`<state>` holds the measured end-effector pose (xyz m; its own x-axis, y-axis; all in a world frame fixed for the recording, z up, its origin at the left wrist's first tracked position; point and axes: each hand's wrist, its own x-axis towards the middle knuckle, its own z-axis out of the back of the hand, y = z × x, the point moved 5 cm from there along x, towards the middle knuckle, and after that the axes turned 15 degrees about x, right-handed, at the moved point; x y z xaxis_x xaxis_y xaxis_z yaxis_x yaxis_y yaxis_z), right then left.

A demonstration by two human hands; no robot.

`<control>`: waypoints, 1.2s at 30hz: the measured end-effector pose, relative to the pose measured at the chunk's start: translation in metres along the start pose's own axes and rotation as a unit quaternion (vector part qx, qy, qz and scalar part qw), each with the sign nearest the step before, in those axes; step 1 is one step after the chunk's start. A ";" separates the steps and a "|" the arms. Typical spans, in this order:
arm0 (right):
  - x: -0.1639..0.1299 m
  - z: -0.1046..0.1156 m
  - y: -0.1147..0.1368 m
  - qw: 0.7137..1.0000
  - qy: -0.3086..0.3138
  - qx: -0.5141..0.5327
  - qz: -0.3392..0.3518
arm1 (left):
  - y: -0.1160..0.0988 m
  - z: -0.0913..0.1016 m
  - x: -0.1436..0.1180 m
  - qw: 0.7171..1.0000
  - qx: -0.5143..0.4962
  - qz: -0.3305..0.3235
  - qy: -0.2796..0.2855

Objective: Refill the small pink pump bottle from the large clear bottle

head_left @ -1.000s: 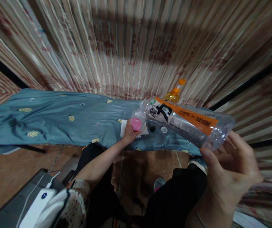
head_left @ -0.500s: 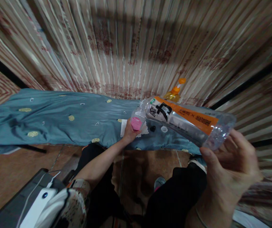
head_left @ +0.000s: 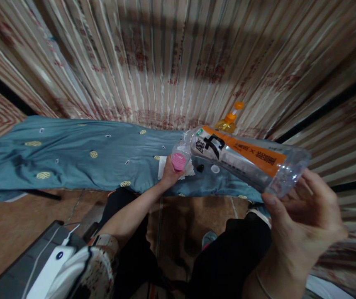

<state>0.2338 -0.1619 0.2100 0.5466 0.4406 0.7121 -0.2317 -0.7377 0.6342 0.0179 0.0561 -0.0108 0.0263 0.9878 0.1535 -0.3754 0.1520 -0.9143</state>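
Bottle (head_left: 246,157), big and clear, is held by its bottom end in the right grip (head_left: 305,220) and leans toward the left grip (head_left: 171,174), which holds a little pink bottle (head_left: 178,161) near white paper (head_left: 161,167).

Dim; broad shadow across curtain (head_left: 162,95); edges stretched.

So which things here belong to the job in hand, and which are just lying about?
Part of it:
large orange-labelled bottle, in the right hand
small pink-labelled bottle, in the left hand
perhaps the white paper, black piece and white round piece nearby

Probably just lying about:
orange pump bottle
white device with a cable
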 end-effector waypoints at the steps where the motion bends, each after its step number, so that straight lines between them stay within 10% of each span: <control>1: 0.000 0.001 0.000 1.000 0.001 -0.004 -0.001 | 0.000 0.000 0.000 1.000 -0.001 -0.002 -0.001; 36: 0.025 0.014 -0.010 0.997 0.052 -0.051 -0.016 | 0.004 -0.003 0.001 1.000 -0.024 -0.014 -0.008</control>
<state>0.2609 -0.1502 0.2172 0.4697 0.5173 0.7153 -0.2996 -0.6688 0.6804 0.0194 0.0575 -0.0158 0.0216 0.9826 0.1843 -0.3294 0.1811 -0.9267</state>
